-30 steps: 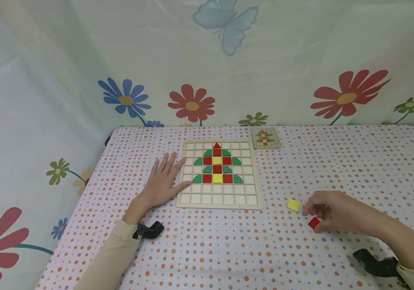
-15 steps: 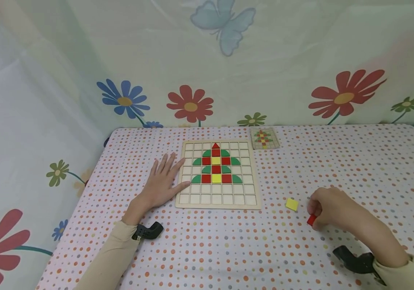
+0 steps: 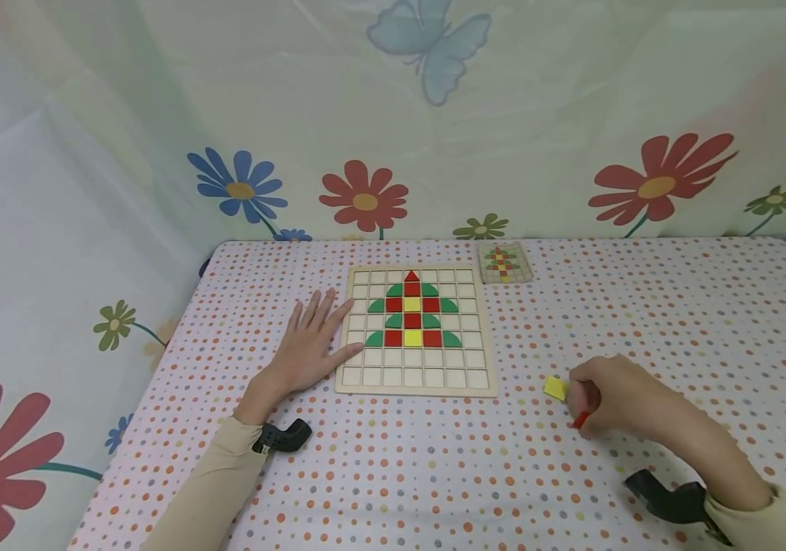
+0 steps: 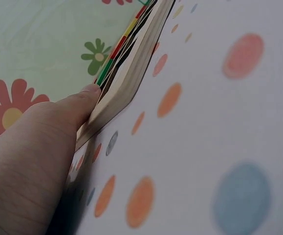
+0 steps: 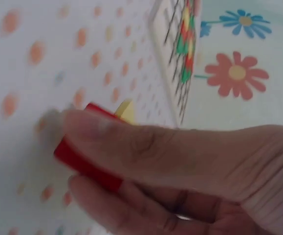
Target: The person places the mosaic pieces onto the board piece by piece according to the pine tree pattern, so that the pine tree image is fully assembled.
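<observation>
A wooden grid board lies mid-table, with red, yellow and green tiles forming a tree shape in its cells. Spread flat, my left hand rests at the board's left side, thumb on the frame's edge. Over to the right, my right hand pinches a red square tile between thumb and fingers. Close beside those fingers a yellow square tile lies on the table, partly hidden behind the thumb in the right wrist view.
Behind the board's right corner lies a small pattern card printed with a similar tree. The dotted tablecloth covers the table, and a flowered curtain hangs along its far side.
My right hand has closed on the red tile and tilted it up from the table, shifting slightly left toward the yellow tile. The left hand has stayed in place.
</observation>
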The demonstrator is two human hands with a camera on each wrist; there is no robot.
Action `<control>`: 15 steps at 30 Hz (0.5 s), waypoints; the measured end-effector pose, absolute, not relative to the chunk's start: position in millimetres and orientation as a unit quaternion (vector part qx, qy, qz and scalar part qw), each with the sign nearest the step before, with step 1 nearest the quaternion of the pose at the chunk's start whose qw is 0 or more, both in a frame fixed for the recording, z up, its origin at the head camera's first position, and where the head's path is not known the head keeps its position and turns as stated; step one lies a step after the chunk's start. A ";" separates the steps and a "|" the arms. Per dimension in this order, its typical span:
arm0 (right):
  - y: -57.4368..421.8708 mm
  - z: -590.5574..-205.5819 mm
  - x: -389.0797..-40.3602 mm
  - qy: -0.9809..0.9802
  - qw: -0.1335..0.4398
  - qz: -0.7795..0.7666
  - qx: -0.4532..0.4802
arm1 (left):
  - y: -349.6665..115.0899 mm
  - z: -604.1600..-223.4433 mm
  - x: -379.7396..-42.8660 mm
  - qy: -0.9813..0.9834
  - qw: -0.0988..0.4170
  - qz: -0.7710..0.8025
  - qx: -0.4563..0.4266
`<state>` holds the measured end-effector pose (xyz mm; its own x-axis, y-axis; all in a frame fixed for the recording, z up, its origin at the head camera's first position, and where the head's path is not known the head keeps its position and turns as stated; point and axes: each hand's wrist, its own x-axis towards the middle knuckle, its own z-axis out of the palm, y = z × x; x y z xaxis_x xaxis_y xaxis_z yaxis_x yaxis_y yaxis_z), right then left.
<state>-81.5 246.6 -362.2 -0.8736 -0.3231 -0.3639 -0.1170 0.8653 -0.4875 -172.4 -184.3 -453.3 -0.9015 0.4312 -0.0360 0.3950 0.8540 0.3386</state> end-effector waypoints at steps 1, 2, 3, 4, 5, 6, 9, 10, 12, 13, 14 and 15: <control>241.0 -360.8 -82.9 0.938 0.217 -0.240 -0.128 | -184.7 -453.4 -172.3 0.962 0.055 0.163 0.214; 234.3 -359.0 -85.0 0.935 0.211 -0.248 -0.138 | -185.0 -453.4 -172.2 0.962 0.057 0.161 0.212; 226.6 -356.6 -88.1 0.933 0.209 -0.255 -0.143 | -185.3 -453.6 -172.3 0.963 0.059 0.159 0.211; 218.1 -354.1 -91.3 0.931 0.205 -0.262 -0.152 | -185.5 -453.6 -172.2 0.962 0.059 0.159 0.211; 209.1 -351.4 -95.2 0.928 0.202 -0.269 -0.161 | -185.6 -453.5 -172.2 0.962 0.060 0.161 0.212; 199.6 -348.6 -99.8 0.925 0.202 -0.275 -0.169 | -185.7 -453.4 -172.3 0.962 0.060 0.162 0.213; 170.6 -341.8 -114.8 0.915 0.198 -0.291 -0.199 | -185.5 -453.3 -172.8 0.961 0.058 0.165 0.216; 160.9 -340.6 -120.0 0.911 0.197 -0.298 -0.208 | -185.4 -453.2 -172.8 0.960 0.056 0.166 0.217; 143.5 -340.8 -129.6 0.903 0.191 -0.311 -0.226 | -185.1 -453.3 -173.1 0.961 0.056 0.162 0.217; 135.7 -342.2 -133.8 0.900 0.186 -0.318 -0.234 | -185.0 -453.3 -173.1 0.961 0.056 0.162 0.217; 128.4 -344.1 -137.8 0.897 0.181 -0.326 -0.237 | -184.9 -453.3 -172.9 0.961 0.056 0.164 0.217; 121.7 -346.4 -141.2 0.895 0.174 -0.332 -0.241 | -184.9 -453.1 -172.7 0.961 0.057 0.165 0.216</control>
<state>-141.2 121.7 -346.4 -0.8232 -0.5470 -0.1521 -0.3151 0.6630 -0.6790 -172.7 -184.9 -453.1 -0.9001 0.4341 -0.0376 0.3966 0.8520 0.3417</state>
